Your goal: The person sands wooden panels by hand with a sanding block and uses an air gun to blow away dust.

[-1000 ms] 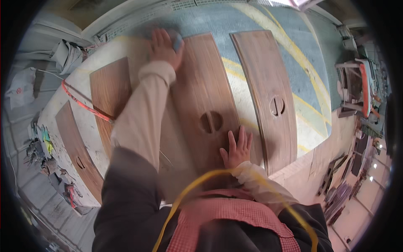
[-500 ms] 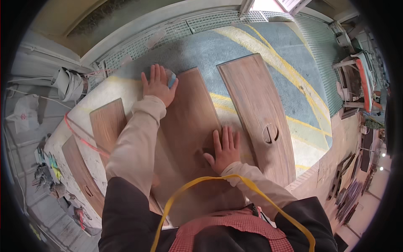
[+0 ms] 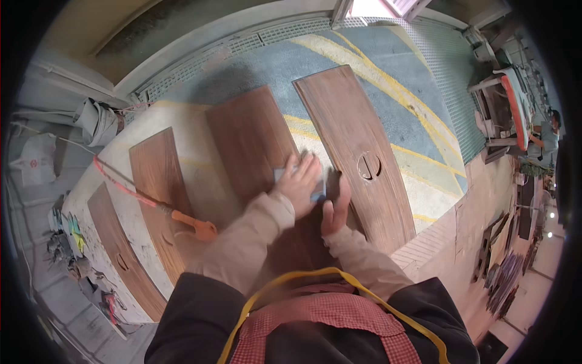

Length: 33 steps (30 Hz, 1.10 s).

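A wide dark-brown wood-grain board (image 3: 248,136) lies lengthwise in front of me on a blue, cream and yellow carpet. My left hand (image 3: 298,185) presses a flat blue-grey sanding pad (image 3: 319,190) onto it near the right edge. Most of the pad is under the palm and fingers. Beside that edge, my right hand (image 3: 337,209) is turned on its side, fingers stretched and thumb apart, holding nothing. Whether it touches the edge is unclear. Just to its right rests another wood-grain board (image 3: 345,115) with a round cut-out pull.
Two narrower boards (image 3: 159,188) (image 3: 121,249) lie at the left. An orange air blow gun (image 3: 197,225) on a red hose rests across one, near my left forearm. Green grating (image 3: 451,91) borders the carpet; a stand with an orange-red edge (image 3: 515,112) is at the right.
My left hand has moved the pad from the board's far left edge toward me and right. My right hand has lifted off the surface and turned sideways at the edge. The blow gun is now uncovered.
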Tool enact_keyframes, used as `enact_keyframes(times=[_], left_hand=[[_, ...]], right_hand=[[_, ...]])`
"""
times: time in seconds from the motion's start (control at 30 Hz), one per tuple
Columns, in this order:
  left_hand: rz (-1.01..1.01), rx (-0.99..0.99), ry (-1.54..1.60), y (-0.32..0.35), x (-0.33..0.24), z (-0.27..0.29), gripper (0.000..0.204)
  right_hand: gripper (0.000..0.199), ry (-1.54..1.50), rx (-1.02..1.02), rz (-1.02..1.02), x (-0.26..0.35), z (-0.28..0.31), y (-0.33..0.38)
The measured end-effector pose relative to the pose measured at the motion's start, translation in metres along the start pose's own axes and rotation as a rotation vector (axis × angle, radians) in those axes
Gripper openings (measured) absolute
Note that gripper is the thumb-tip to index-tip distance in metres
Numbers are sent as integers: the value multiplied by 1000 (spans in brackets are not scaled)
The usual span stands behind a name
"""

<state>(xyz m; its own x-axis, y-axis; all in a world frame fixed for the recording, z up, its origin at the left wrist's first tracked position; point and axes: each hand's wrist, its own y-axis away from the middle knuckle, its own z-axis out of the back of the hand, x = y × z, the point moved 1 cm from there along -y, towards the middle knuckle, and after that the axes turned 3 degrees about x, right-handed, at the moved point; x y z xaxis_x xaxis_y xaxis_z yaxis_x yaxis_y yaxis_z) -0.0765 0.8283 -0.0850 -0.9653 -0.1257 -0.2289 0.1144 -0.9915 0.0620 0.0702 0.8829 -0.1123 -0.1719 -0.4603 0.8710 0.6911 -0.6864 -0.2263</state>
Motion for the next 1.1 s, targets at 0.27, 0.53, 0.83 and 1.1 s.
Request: enact_keyframes(times=[0.27,0.53,0.83,1.1], left_hand=[[308,-282,1880,88,-103,5,51],[1000,-314,345,119,-15,-48,65],[937,-210,459,150,-26,-60,75],[1067,-311,512,136,-17,-53,64]], right_hand=[[51,19,75,71,85,40,27],[76,701,421,191,44,-25,-3],[80,911,410,363,48,-191,-227],[78,1078,395,402,57,-192,-196]])
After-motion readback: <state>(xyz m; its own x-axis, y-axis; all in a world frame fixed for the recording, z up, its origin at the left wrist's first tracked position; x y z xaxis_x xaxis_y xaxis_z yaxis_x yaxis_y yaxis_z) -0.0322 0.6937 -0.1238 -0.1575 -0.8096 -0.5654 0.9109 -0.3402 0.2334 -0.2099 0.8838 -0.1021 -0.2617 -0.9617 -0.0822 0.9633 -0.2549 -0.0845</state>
